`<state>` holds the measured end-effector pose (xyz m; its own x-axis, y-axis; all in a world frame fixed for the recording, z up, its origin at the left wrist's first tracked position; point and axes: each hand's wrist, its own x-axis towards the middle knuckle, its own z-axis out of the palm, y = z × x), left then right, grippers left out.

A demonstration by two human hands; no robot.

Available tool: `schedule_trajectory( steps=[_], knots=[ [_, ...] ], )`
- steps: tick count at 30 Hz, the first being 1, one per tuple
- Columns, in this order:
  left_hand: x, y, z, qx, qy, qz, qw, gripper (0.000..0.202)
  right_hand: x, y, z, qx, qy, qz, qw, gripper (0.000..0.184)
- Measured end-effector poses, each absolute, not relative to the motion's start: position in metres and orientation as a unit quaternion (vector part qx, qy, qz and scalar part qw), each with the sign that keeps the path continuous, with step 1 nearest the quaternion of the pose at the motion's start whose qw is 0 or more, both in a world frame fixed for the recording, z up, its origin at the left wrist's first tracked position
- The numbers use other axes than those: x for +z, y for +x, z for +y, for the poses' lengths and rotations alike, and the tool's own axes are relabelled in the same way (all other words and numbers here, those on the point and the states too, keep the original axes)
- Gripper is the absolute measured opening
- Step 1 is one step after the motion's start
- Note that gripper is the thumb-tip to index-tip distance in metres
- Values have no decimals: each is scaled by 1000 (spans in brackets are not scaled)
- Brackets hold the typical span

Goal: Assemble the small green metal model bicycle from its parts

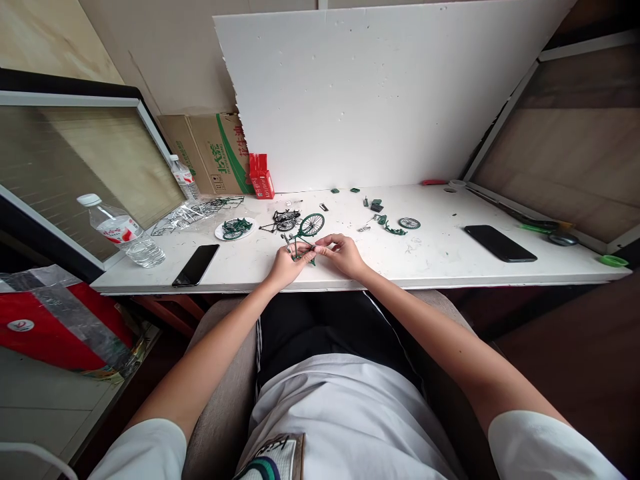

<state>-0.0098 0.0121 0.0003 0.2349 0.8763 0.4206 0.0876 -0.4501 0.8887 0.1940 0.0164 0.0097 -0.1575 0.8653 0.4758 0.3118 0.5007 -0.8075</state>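
Note:
A small green model bicycle (312,225), with one spoked wheel on its frame, is held just above the table's front edge. My left hand (289,267) is closed around the frame from the left. From the right, the thumb and fingers of my right hand (341,254) pinch the frame near its middle; any small part between those fingertips is too small to make out. Black model bicycle parts (287,220) lie just behind my left hand. Farther right on the table are a loose spoked wheel (409,223) and a curved green part (396,231).
A white plate (219,232) bears green bicycle parts, with grey sprue frames (193,212) behind. Phones lie at left (197,265) and right (500,243). A water bottle (123,230), a small red box (261,177) and a cardboard carton (207,150) stand at the left. A white board (380,93) leans behind.

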Motion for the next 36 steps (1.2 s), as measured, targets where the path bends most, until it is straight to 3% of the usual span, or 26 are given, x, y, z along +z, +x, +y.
schedule_trajectory(
  steps=[18, 36],
  knots=[
    [6, -8, 7, 531, 658, 391, 363, 28, 4, 191, 18, 295, -400, -738, 457, 39],
    [2, -9, 9, 547, 657, 372, 361, 34, 2, 189, 19, 298, -379, -747, 458, 31]
  ],
)
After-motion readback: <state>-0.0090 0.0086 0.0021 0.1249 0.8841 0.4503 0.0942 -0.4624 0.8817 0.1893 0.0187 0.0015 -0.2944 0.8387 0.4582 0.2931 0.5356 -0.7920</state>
